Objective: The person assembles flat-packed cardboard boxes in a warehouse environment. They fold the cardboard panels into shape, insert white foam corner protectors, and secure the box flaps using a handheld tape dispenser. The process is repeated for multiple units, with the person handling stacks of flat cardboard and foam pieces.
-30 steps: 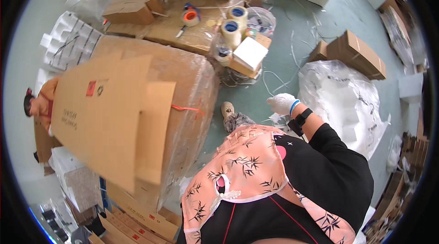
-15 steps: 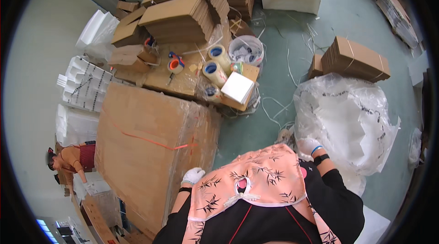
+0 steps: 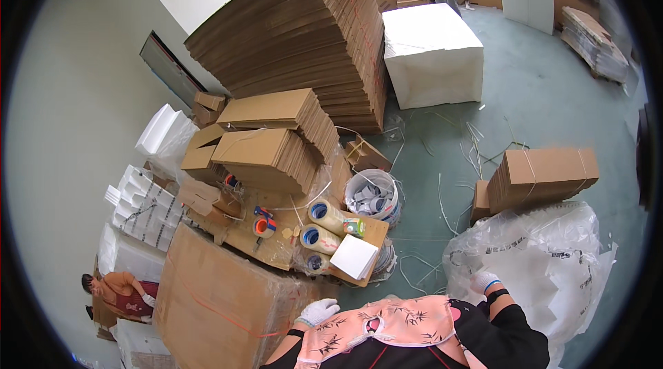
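My left hand [image 3: 319, 312], in a white glove, is beside the near right edge of a large tape-wrapped cardboard box [image 3: 221, 289]. Its fingers are loosely extended and hold nothing that I can see. On the other side, my right hand [image 3: 485, 281], also gloved in white, hangs in front of a big clear plastic bag [image 3: 577, 231] of white foam sheets [image 3: 514, 272]. The fingers there look loosely apart; whether they touch the bag I cannot tell. A pink patterned apron [image 3: 407, 317] lies between my arms.
Ahead stands a low table [image 3: 276, 248] with tape rolls [image 3: 321, 239], a tape dispenser [image 3: 263, 224] and cardboard stacks [image 3: 259, 155]. A bucket [image 3: 373, 193], a strapped carton bundle [image 3: 542, 177] and loose straps [image 3: 445, 206] are on the floor. A co-worker [image 3: 124, 293] is at the left.
The view has tilted up, so the tall cardboard stack and the far room now show. Both my hands appear lower in the picture. The co-worker's arm and head have shifted.
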`<state>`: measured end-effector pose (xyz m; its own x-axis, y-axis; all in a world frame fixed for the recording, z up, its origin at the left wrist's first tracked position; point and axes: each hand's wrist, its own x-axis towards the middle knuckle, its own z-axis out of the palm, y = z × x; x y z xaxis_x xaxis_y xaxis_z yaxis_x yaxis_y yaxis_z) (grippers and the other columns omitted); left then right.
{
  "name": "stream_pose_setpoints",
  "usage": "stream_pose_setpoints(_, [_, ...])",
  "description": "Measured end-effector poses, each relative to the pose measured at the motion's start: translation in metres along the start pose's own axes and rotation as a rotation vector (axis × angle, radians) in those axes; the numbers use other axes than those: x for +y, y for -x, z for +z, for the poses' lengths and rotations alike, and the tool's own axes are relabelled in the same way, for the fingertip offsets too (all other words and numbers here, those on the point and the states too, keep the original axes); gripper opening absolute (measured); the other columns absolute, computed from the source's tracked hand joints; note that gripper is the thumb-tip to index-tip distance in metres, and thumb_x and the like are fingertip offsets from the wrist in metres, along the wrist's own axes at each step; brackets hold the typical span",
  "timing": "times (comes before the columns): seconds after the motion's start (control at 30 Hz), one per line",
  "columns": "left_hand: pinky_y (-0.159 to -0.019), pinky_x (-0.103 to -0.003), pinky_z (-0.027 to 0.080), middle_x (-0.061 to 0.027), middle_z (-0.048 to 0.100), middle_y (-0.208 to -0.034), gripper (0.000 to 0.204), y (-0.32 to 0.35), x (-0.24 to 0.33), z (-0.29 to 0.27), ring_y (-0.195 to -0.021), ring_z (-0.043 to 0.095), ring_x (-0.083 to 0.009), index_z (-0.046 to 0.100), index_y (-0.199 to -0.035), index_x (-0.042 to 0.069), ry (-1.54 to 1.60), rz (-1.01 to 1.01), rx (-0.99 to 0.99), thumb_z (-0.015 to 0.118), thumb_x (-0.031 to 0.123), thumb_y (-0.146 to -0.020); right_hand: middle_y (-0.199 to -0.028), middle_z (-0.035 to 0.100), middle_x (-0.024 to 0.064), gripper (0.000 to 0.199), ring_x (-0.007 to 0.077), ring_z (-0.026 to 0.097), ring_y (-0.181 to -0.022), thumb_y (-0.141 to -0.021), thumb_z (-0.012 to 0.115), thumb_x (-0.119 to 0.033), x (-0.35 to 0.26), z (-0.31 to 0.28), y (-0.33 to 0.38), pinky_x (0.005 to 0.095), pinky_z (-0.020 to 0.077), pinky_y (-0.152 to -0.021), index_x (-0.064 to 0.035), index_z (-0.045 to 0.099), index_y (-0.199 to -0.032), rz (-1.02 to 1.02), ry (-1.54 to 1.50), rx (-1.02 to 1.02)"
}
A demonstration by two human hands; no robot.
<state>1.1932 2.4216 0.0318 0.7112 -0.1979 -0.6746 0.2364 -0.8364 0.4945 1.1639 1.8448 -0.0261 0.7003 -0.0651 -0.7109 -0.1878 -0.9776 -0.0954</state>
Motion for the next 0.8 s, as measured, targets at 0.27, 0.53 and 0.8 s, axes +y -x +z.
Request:
stream_pose_setpoints(0.27, [-0.098,-0.041,0.047,-0.0145,0.065,-0.127,0.046,-0.14,-0.078,-0.004,-0.118,0.06,-0.0336,0.064,-0.126,0.013,-0.12,0.086,-0.162,0.056,0.044,-0.093,-0.117,0.069,0.0176,0.037,0.0361,0.065,-0.11,-0.089,0.052,-0.03,-0.022,-0.05,-0.068,0.0449,0.0517,-0.095,-0.0125,0.073,-0.113,-0.066,0.013,0.024])
stream_pose_setpoints(0.53, [-0.091,-0.042,0.05,-0.0156,0.068,-0.118,0.04,-0.172,-0.019,-0.071,-0.11,0.063,-0.0358,0.067,-0.119,0.013,-0.041,0.157,-0.062,0.056,0.042,-0.092,-0.118,0.069,0.0166,0.038,0.036,0.065,-0.111,-0.089,0.054,-0.032,-0.074,-0.18,-0.117,0.0449,0.0516,-0.095,-0.0131,0.071,-0.117,-0.089,0.087,0.08])
stream_pose_setpoints(0.8, [-0.094,-0.041,0.05,-0.0167,0.068,-0.12,0.05,-0.178,0.026,-0.089,-0.112,0.063,-0.0353,0.065,-0.124,0.01,0.088,-0.001,0.139,0.056,0.047,-0.093,-0.111,0.07,0.0204,0.039,0.0377,0.066,-0.106,-0.087,0.052,-0.027,-0.083,-0.284,-0.234,0.0466,0.052,-0.092,-0.0124,0.069,-0.118,-0.276,0.168,-0.008])
